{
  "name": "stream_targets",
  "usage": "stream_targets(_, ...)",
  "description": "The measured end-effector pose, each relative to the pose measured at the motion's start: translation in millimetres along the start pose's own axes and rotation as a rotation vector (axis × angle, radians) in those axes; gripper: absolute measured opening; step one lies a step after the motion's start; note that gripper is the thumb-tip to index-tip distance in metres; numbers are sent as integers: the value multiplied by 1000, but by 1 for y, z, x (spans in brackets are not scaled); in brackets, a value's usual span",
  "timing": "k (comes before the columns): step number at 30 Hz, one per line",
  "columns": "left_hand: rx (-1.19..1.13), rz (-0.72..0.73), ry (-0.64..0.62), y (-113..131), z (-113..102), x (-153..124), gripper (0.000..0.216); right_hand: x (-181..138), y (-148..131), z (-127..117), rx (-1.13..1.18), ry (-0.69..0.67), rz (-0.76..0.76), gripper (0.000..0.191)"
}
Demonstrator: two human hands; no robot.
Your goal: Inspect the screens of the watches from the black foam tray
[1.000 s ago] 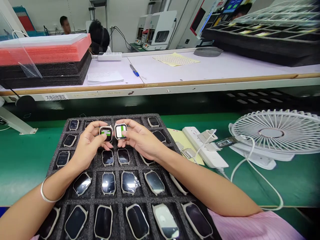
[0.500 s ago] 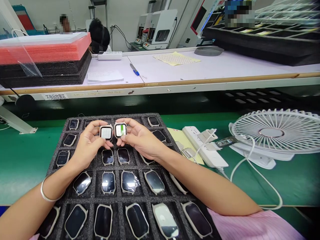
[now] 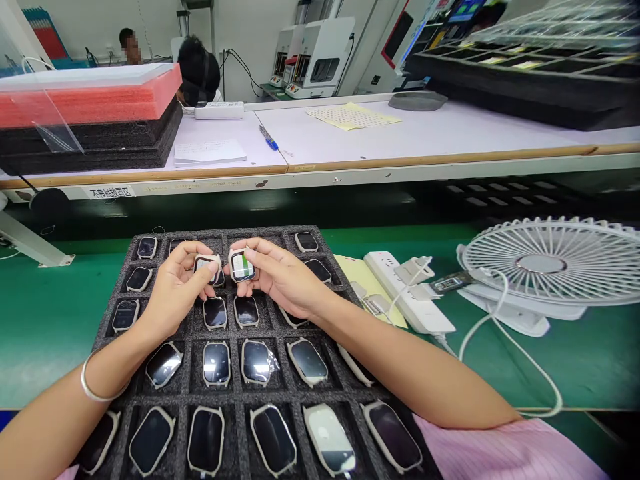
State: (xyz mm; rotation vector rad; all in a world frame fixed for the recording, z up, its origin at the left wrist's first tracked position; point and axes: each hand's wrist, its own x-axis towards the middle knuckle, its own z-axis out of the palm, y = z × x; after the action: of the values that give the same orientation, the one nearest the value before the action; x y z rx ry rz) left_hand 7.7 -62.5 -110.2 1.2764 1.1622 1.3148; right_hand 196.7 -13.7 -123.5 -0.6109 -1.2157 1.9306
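Observation:
My left hand [image 3: 173, 290] holds a beige smartwatch body [image 3: 207, 268] with a lit screen, tilted low over the far rows of a black foam tray [image 3: 193, 333]. My right hand [image 3: 280, 277] holds a second smartwatch body [image 3: 243, 265] whose screen shows white and green. The two watches sit side by side, nearly touching. The tray holds several more watch bodies with dark screens in separate pockets. A silver bangle [image 3: 93, 393] circles my left wrist.
A white fan [image 3: 550, 263] lies flat at the right, with a white power strip [image 3: 407, 300], plugs and a cable beside it. A yellow sheet [image 3: 360, 280] lies beside the tray. Behind stands a raised white shelf [image 3: 400, 143] with foam stacks [image 3: 85, 123]. People sit far back.
The watch in my left hand has tipped down towards the tray, its screen now less visible. My right hand has tilted its watch slightly. Both hands stay over the far rows.

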Motion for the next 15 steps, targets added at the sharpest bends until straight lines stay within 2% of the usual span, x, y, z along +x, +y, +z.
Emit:
stream_targets(7,5,16,-18,0,0,1,35,0,2,0,43,-12,-33,36)
stream_targets(15,-21,37,-13,0,2,3,40,-1,1,1,-7,-14,-59,50)
